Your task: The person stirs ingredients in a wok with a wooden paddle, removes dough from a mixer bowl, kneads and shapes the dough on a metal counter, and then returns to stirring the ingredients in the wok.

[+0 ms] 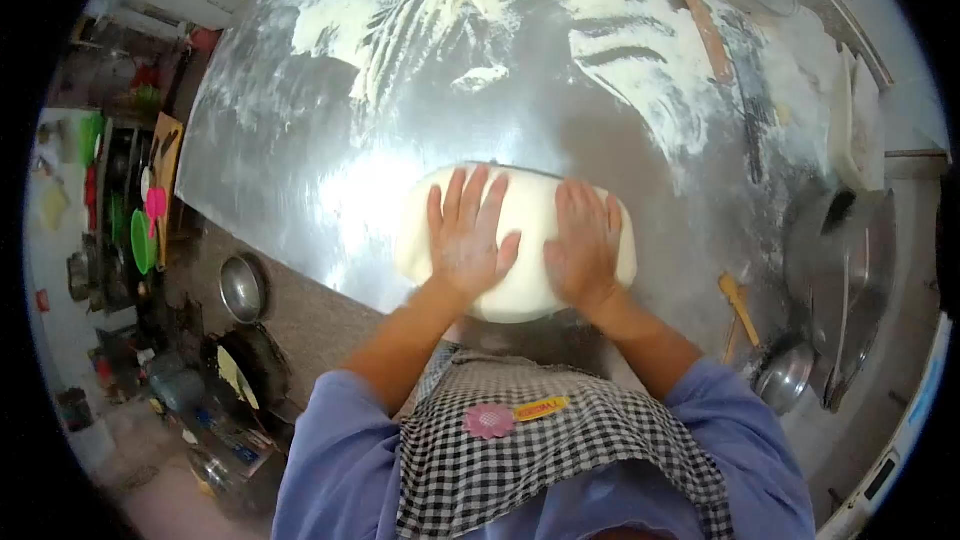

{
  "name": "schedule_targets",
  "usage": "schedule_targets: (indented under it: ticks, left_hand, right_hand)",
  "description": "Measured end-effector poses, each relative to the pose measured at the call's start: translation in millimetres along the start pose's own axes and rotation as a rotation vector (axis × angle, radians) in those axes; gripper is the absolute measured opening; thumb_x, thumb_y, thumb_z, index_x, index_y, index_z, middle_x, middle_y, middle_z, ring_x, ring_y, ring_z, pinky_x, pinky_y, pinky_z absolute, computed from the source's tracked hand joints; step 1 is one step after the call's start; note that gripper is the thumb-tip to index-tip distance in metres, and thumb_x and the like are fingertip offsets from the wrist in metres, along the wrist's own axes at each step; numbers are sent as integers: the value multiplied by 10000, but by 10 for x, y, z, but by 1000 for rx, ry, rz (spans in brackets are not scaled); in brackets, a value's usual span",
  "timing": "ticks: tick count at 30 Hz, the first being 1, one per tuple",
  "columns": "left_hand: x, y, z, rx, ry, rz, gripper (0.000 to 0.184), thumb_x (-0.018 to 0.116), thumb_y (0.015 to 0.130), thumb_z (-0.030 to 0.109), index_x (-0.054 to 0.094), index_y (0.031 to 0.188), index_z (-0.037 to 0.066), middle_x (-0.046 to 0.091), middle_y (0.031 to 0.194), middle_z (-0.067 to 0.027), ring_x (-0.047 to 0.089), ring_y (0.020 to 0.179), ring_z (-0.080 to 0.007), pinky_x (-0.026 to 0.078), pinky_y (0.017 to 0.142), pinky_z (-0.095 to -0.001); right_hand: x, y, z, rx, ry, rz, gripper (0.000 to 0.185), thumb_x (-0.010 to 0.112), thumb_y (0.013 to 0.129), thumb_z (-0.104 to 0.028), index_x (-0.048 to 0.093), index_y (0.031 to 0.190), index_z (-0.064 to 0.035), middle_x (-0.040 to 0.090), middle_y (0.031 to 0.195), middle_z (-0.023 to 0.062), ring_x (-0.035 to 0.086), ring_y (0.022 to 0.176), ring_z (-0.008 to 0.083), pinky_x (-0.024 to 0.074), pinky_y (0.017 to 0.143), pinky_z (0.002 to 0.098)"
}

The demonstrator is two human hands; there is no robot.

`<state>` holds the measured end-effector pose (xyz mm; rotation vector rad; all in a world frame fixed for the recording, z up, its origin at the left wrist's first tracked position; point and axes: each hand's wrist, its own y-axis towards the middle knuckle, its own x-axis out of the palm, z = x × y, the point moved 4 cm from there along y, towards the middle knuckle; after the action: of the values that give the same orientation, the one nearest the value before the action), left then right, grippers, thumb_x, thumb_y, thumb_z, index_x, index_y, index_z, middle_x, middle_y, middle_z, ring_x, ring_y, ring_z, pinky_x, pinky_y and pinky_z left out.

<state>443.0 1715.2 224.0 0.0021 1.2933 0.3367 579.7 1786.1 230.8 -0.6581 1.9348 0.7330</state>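
Note:
A large, smooth, pale slab of dough (530, 215) lies on the metal table near its front edge. My left hand (470, 238) rests flat on the dough's left part, fingers spread and pointing away from me. On the right part lies my right hand (583, 245), palm down, its fingers stretched out and close together. Both palms touch the dough, and neither hand grips anything. The dough under the palms is hidden.
White flour (430, 20) covers much of the far metal table (290, 170). A rolling pin (697, 10) lies at the far right. Nearer on the right are a wooden tool (738, 305) and a metal bowl (785, 377). Another bowl (242, 288) sits beyond the left edge.

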Motion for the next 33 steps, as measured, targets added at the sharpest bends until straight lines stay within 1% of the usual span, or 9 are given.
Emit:
schedule_targets:
  ticks: [6, 9, 15, 17, 19, 22, 23, 27, 33]
  left_hand:
    - [191, 1322, -405, 5, -40, 109, 446, 508, 810, 325, 540, 1173, 68, 551, 1171, -161, 485, 1133, -280, 292, 986, -484]
    - [203, 1733, -449, -157, -8, -230, 367, 522, 812, 314, 593, 1064, 58, 608, 1059, -147, 563, 1018, -253, 406, 875, -418]
    - [-60, 1119, -317, 159, -252, -212, 290, 478, 861, 269, 642, 867, 31, 630, 925, -171, 592, 920, -271, 446, 727, -409]
    - [-756, 668, -156, 119, -264, -456, 282, 455, 876, 261, 621, 936, 40, 619, 960, -174, 573, 969, -287, 418, 822, -448]
    - [-921, 229, -238, 153, -312, -329, 350, 445, 888, 282, 565, 1114, 42, 570, 1110, -183, 503, 1104, -322, 307, 979, -494]
    - [-432, -452, -476, 268, -167, 103, 443, 438, 892, 284, 481, 1246, 21, 472, 1259, -195, 419, 1191, -365, 186, 1046, -523]
    - [-321, -478, -514, 236, -191, -19, 495, 429, 891, 287, 441, 1282, -17, 399, 1332, -211, 325, 1262, -387, 132, 1052, -553]
    - [-168, 33, -672, 149, -194, 64, 489, 449, 868, 281, 458, 1260, -11, 406, 1317, -218, 308, 1266, -393, 137, 1048, -562]
    - [47, 1299, -934, 84, -268, 200, 459, 495, 827, 296, 519, 1189, 15, 546, 1140, -198, 461, 1141, -355, 275, 1009, -479]
  right_hand:
    - [223, 1046, 567, 150, 107, 174, 346, 424, 850, -263, 576, 1050, -25, 589, 1015, 207, 535, 968, 349, 347, 895, 501]
    - [267, 1382, 772, 306, 90, -1, 353, 391, 890, -303, 616, 945, -37, 603, 912, 242, 562, 885, 380, 417, 792, 476]
    - [-134, 998, 574, 471, -6, -371, 385, 420, 895, -346, 628, 902, -22, 614, 922, 230, 575, 887, 382, 438, 762, 465]
    - [-450, 713, -79, 516, -82, -196, 354, 492, 868, -342, 610, 964, -22, 618, 962, 204, 578, 897, 367, 448, 757, 454]
    - [-304, 272, -544, 386, 105, 101, 398, 562, 816, -287, 548, 1084, 7, 558, 1100, 211, 528, 1020, 360, 417, 852, 467]
    - [100, -29, -869, 163, -132, 52, 577, 597, 748, -241, 427, 1214, 53, 422, 1257, 228, 390, 1185, 368, 276, 986, 520]
    - [216, -62, -855, 164, -121, 38, 616, 597, 739, -240, 397, 1236, 64, 398, 1278, 233, 362, 1209, 369, 237, 1006, 531]
    - [372, 490, -581, 164, -132, 10, 651, 600, 722, -244, 382, 1252, 64, 377, 1304, 226, 339, 1229, 374, 194, 1031, 529]
    - [551, 1678, 170, 178, -149, 153, 312, 537, 797, -245, 593, 1015, -28, 595, 974, 191, 549, 954, 318, 318, 940, 484]
